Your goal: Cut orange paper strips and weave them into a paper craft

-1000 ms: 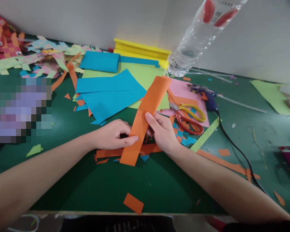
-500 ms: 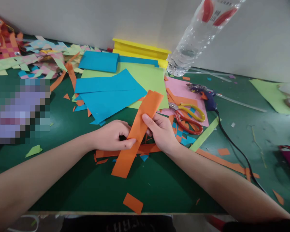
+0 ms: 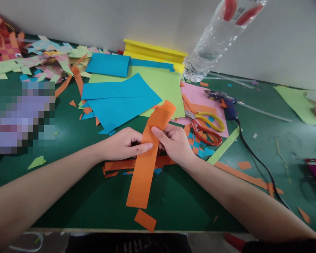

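Both hands grip a wide orange paper strip point(image 3: 142, 182) above the table, tilted with its far end to the right. My left hand point(image 3: 123, 144) pinches its left edge near the middle, thumb on top. Across from it, my right hand point(image 3: 177, 144) presses a thumb on the strip, its other fingers curled underneath. The strip bends near its far end, where a second edge shows. Beneath the hands lie more orange strips point(image 3: 118, 165) and small scraps. Red-and-yellow-handled scissors point(image 3: 208, 124) rest just right of my right hand.
Blue sheets point(image 3: 121, 109) overlap a light green sheet point(image 3: 168, 88) behind the hands. A glue gun point(image 3: 229, 109) with a black cord lies to the right. A plastic bottle point(image 3: 213, 42) stands at the back, beside folded yellow paper point(image 3: 155, 51). Cut paper strips point(image 3: 50, 58) are heaped back left.
The strip has turned steeper, its near end reaching lower toward the table's front edge. Its far part now bends. Both hands have shifted slightly, still gripping it.
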Demonstrator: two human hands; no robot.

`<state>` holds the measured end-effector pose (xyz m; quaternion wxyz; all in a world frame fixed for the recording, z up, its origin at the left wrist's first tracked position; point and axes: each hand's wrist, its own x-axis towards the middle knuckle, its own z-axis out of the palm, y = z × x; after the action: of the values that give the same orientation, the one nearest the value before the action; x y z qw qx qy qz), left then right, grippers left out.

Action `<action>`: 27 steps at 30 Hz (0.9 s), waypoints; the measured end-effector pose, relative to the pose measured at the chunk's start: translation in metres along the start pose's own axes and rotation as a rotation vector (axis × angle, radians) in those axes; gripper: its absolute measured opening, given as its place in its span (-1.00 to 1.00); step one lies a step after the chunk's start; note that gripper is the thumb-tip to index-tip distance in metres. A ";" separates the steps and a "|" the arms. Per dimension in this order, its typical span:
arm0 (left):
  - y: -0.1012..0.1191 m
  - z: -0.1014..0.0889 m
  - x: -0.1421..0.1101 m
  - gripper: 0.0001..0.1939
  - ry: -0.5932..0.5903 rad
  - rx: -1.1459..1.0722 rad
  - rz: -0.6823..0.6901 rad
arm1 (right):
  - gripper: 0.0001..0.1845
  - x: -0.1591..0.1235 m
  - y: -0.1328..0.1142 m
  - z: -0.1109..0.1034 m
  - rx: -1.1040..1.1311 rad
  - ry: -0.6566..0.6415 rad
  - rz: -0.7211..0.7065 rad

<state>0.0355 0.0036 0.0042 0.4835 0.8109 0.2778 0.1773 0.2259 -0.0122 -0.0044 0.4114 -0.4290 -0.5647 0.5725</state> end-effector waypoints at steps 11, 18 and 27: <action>0.000 -0.001 0.000 -0.60 -0.010 0.035 0.002 | -0.60 0.001 -0.003 0.002 0.081 0.035 0.013; 0.000 0.000 0.001 -0.59 0.000 0.075 0.006 | -0.68 0.001 0.003 0.001 0.052 0.082 -0.046; 0.000 0.002 0.002 -0.59 0.021 0.156 0.035 | -0.76 0.002 0.005 0.000 0.111 0.057 -0.049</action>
<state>0.0388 0.0036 0.0028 0.4128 0.8490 0.2816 0.1718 0.2249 -0.0103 -0.0099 0.4646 -0.4077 -0.5304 0.5802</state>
